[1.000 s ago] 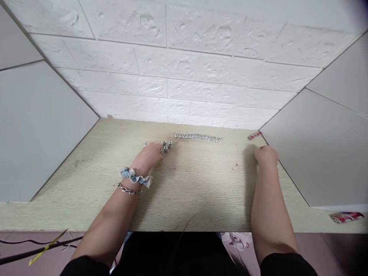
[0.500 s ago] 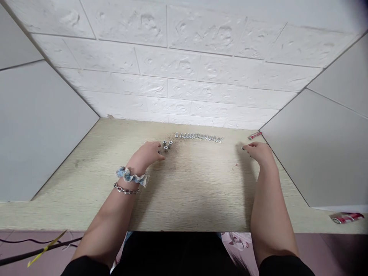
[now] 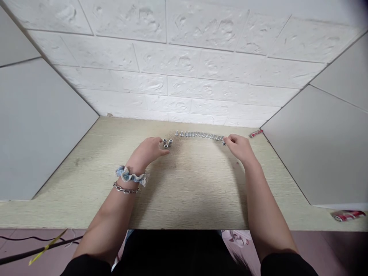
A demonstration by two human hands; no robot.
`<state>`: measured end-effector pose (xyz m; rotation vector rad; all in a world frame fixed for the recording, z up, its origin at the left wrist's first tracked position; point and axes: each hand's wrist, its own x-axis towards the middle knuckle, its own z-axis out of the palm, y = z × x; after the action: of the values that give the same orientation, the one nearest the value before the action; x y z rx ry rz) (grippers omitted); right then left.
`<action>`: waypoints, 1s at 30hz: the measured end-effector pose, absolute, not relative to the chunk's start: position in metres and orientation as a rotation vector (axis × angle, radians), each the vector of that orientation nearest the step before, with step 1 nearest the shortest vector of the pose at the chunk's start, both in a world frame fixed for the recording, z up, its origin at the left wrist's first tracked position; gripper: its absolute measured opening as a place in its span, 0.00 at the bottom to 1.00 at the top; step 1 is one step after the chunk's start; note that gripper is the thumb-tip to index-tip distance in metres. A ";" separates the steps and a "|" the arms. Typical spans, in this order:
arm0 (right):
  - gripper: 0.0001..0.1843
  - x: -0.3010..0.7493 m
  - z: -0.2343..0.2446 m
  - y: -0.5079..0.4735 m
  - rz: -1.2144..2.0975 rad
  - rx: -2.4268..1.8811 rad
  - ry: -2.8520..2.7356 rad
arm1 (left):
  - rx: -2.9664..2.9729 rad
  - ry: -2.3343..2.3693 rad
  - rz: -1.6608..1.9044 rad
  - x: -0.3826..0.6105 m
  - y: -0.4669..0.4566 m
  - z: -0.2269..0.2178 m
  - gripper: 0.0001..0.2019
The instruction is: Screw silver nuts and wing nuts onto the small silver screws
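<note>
My left hand (image 3: 148,150) rests knuckles-up on the wooden table (image 3: 189,184). Its fingers are curled, with the tips just left of three small metal nuts (image 3: 167,143); whatever is inside the fingers is hidden. It wears a blue scrunchie (image 3: 131,175) and a chain bracelet (image 3: 125,189) at the wrist. A row of several silver screws (image 3: 198,135) lies along the back of the table. My right hand (image 3: 240,148) is at the right end of that row, its fingertips pinched on the last screw (image 3: 223,142).
A white brick-pattern wall (image 3: 184,76) backs the table, with grey panels on both sides. A small red object (image 3: 255,133) lies at the back right corner, and a red-and-white wrapper (image 3: 347,216) at the front right edge. A dark cable (image 3: 34,251) runs low on the left.
My right hand moved left from the table's right edge to the right end of the screw row. My left hand shifted slightly towards the nuts.
</note>
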<state>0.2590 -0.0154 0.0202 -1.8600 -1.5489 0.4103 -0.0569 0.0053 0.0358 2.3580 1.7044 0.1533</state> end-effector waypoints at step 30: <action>0.22 0.148 -0.017 -0.034 1.165 -1.302 -1.478 | 2.664 1.120 0.445 -0.009 -0.017 0.028 0.09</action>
<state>0.1476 -0.0337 -0.0166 -1.3022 -1.4784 1.1652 -0.0085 -0.0173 0.0278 2.6638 1.1196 0.4453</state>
